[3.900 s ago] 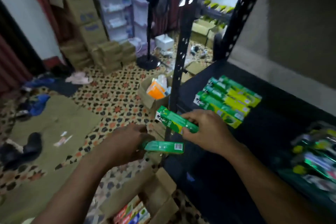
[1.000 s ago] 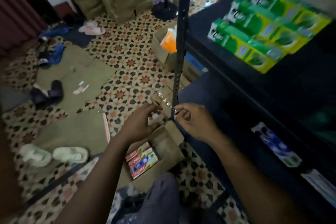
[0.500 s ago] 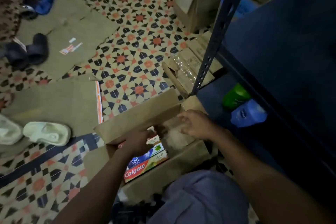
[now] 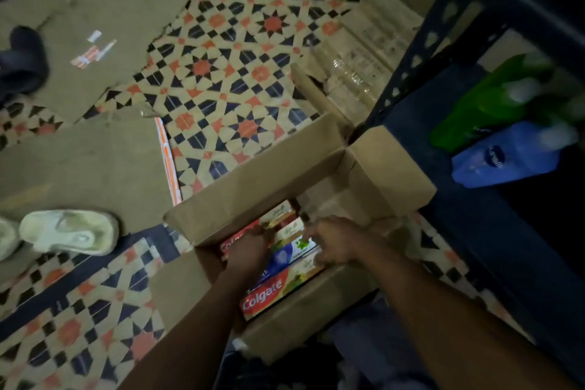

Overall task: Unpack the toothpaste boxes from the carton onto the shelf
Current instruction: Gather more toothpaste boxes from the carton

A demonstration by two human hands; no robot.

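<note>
Head view, carton [image 4: 253,196]: open on the tiled floor [image 4: 237,73], beside the dark shelf [image 4: 468,241].
Colgate toothpaste boxes [image 4: 272,291]: lying flat inside the carton.
Left hand [image 4: 247,250]: on the boxes' red ends; grasp cannot be told.
Right hand [image 4: 335,242]: fingers curled round the opposite ends.
Sandal [image 4: 69,233]: on the floor, well left.

Left hand [image 4: 247,250]: fingers sunk among toothpaste boxes [image 4: 272,290] inside carton [image 4: 253,203], grip unclear. Right hand [image 4: 335,241]: fingertips blurred against box ends, contact uncertain. Box count unclear, since hands and carton wall cover part of row. Right of carton, on shelf [image 4: 474,231]: green bottle [image 4: 493,104] and blue pouch [image 4: 503,158] smeared, labels unreadable. Beyond carton: clear plastic item [image 4: 351,79] indistinct. Far left of carton: second pale sandal [image 4: 6,241] and dark shoe [image 4: 22,63] cut by frame edge.
</note>
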